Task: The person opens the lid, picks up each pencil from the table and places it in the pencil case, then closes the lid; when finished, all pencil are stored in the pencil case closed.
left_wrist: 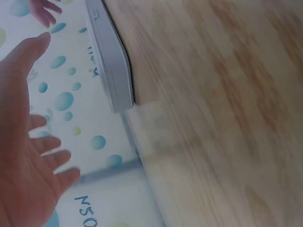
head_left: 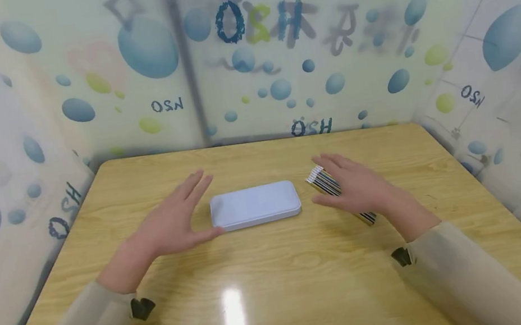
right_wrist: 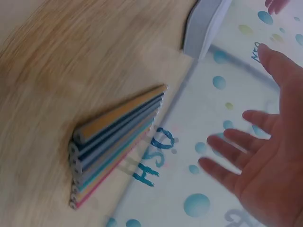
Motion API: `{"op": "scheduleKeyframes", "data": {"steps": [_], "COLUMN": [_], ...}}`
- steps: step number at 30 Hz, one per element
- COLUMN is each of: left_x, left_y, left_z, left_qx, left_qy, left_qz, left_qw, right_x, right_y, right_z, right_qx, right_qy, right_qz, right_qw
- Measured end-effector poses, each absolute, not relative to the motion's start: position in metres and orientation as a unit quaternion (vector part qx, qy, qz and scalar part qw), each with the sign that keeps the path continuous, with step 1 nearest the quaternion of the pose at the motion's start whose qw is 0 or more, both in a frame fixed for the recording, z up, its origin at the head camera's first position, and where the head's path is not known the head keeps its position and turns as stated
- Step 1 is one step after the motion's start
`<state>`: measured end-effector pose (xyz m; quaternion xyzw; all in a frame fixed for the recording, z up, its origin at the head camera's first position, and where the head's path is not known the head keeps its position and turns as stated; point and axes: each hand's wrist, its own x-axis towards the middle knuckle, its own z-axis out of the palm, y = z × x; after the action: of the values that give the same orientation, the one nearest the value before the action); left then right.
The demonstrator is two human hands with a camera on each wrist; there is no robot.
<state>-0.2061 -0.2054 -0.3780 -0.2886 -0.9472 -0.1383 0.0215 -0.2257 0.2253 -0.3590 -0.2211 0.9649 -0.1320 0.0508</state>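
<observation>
Pale lavender rectangular case with rounded corners (head_left: 253, 203) lies near the middle of the light wood-grain table (head_left: 308, 302), its long side running roughly left to right. Your left hand (head_left: 172, 220) is raised beside the case's left end, fingers extended and thumb spread wide; the left wrist view shows a gap between that thumb and the case. To the right of the case, a bundle of slim orange, dark blue, grey, teal and pink pencils (right_wrist: 118, 130) lies at a slant. Your right hand (head_left: 361, 187) hangs above it, partly hiding it in the head view, likewise with thumb and fingers wide apart, holding nothing. Behind the table stands a pale wall (head_left: 128, 132) dotted with blue and green.
</observation>
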Motion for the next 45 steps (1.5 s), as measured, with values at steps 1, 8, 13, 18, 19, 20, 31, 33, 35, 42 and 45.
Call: {"op": "scheduleKeyframes", "data": {"steps": [1, 8, 13, 18, 19, 20, 31, 33, 35, 42, 45], "left_x": [-0.208, -0.226, -0.237, -0.247, -0.249, -0.250, -0.249, -0.249, -0.250, -0.250, -0.249], "left_y": [-0.206, -0.201, -0.191, -0.181, -0.179, -0.177, -0.162, -0.161, -0.161, -0.161, -0.161], "left_z": [-0.378, -0.386, -0.394, -0.405, -0.406, -0.408, -0.406, -0.404, -0.402, -0.404, -0.406], "left_qx": [-0.297, -0.326, -0.336, -0.343, -0.343, -0.346, -0.346, -0.341, -0.337, -0.337, -0.337], "left_qy": [-0.943, -0.923, -0.917, -0.914, -0.914, -0.913, -0.917, -0.919, -0.920, -0.920, -0.920], "left_qz": [-0.151, -0.200, -0.208, -0.206, -0.206, -0.206, -0.181, -0.179, -0.180, -0.179, -0.183], "left_qw": [0.017, -0.038, -0.056, -0.067, -0.072, -0.075, -0.080, -0.081, -0.083, -0.087, -0.085], "right_x": [-0.228, -0.246, -0.257, -0.267, -0.268, -0.270, -0.278, -0.280, -0.280, -0.282, -0.282], "right_y": [0.222, 0.199, 0.184, 0.172, 0.170, 0.168, 0.157, 0.156, 0.155, 0.154, 0.153], "right_z": [-0.360, -0.370, -0.374, -0.381, -0.383, -0.384, -0.389, -0.386, -0.383, -0.381, -0.383], "right_qx": [-0.229, -0.282, -0.292, -0.295, -0.296, -0.296, -0.306, -0.302, -0.298, -0.293, -0.291], "right_qy": [0.961, 0.933, 0.921, 0.914, 0.913, 0.912, 0.916, 0.921, 0.924, 0.924, 0.924], "right_qz": [-0.143, -0.195, -0.214, -0.221, -0.220, -0.219, -0.184, -0.174, -0.169, -0.161, -0.160], "right_qw": [0.056, 0.112, 0.141, 0.171, 0.175, 0.181, 0.183, 0.174, 0.172, 0.186, 0.187]}}
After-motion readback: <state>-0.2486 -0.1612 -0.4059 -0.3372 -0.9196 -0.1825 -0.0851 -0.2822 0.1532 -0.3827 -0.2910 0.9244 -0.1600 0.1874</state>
